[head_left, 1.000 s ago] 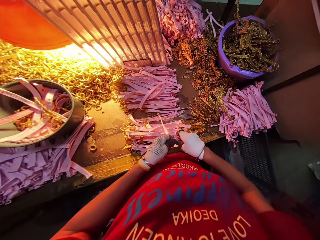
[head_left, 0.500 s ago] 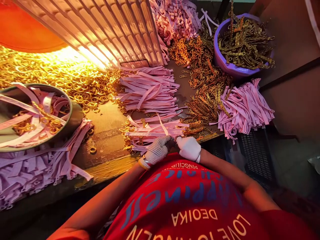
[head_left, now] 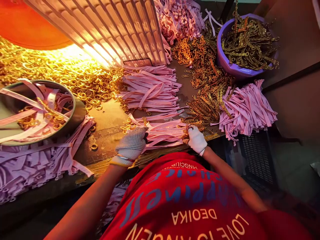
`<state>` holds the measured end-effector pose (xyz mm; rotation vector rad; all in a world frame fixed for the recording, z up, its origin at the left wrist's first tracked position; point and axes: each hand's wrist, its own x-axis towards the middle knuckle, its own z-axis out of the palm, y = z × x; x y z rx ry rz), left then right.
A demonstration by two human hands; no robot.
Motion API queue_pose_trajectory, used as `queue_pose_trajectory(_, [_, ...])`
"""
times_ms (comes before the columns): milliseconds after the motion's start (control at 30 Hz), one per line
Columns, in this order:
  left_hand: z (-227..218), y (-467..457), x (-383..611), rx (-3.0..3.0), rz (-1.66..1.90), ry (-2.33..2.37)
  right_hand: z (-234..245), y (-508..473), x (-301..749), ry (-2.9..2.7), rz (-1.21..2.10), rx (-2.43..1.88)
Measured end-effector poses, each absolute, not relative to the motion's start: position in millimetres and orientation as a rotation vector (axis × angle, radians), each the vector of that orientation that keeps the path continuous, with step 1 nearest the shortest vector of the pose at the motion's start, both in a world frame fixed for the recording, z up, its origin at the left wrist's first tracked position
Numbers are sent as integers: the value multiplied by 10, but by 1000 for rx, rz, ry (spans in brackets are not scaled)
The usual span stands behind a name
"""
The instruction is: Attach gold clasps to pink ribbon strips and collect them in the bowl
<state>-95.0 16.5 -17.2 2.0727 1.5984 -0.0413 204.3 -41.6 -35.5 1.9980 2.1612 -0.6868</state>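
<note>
My left hand (head_left: 132,143), in a white dotted glove, is at the left end of the near bundle of pink straps (head_left: 166,131). Its fingers are curled, and what they grip is hidden behind the glove. At the bundle's right end is my right hand (head_left: 197,140), in a white glove with dark, stained fingertips. Those fingers are pinched beside the strap ends and small gold chain pieces (head_left: 203,106); what lies between them is too small to make out. Gold rings (head_left: 127,127) show at the bundle's left end, just above my left hand.
A larger row of pink straps (head_left: 150,88) lies behind, below a ribbed panel (head_left: 107,30). Gold rings (head_left: 82,80) are heaped at left, behind a round bowl (head_left: 81,111) of straps. A purple basin (head_left: 220,50) of chains stands at right, above another strap pile (head_left: 247,110).
My hands were together at the table's front edge and have moved apart. The left went left and slightly up, the right went a little to the right.
</note>
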Motion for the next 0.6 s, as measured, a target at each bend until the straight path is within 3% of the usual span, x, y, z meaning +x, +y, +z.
queue_pose_trajectory(167, [-457,-63,-471,2107,-74,1329,-490,-297,2043,2230,-620,1762])
queue_pose_trajectory(433, [-740,77,-132,2167,-159,1254,-477,284,2269,2072,-1319,1842])
queue_pose_trajectory(600, [-803,238,-187,2185,-162,1223,-452,393,2288,2137,-1448,1782])
